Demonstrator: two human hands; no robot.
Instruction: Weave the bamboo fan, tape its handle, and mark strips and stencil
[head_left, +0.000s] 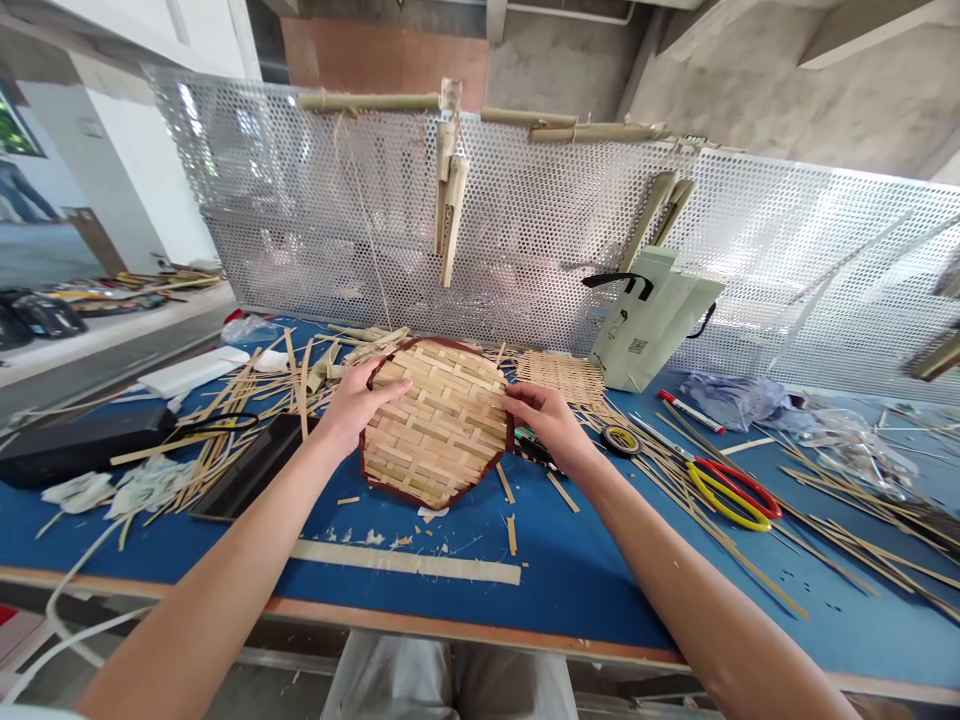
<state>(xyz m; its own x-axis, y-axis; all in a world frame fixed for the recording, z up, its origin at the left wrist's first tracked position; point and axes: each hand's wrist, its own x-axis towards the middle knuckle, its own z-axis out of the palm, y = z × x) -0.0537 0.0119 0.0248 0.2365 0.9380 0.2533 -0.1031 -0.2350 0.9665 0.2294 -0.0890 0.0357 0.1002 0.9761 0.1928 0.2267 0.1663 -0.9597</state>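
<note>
A woven bamboo panel [439, 425], many-sided and edged in dark red-brown, is held up above the blue tabletop between both hands. My left hand [360, 405] grips its upper left edge, thumb lying on the woven face and fingers hidden behind. At the right edge my right hand [544, 415] pinches the rim between thumb and fingers. Beneath the panel, small bamboo scraps and shavings lie on the table. A flat pale bamboo strip [420, 565] rests near the front edge.
Red-and-yellow-handled scissors [731, 490], a tape measure [621, 440] and loose strips lie right. Behind stand a pale green paper bag [656, 320] and a perforated metal screen [517, 230]. A dark tablet [251, 470] and a black case [90, 445] lie left.
</note>
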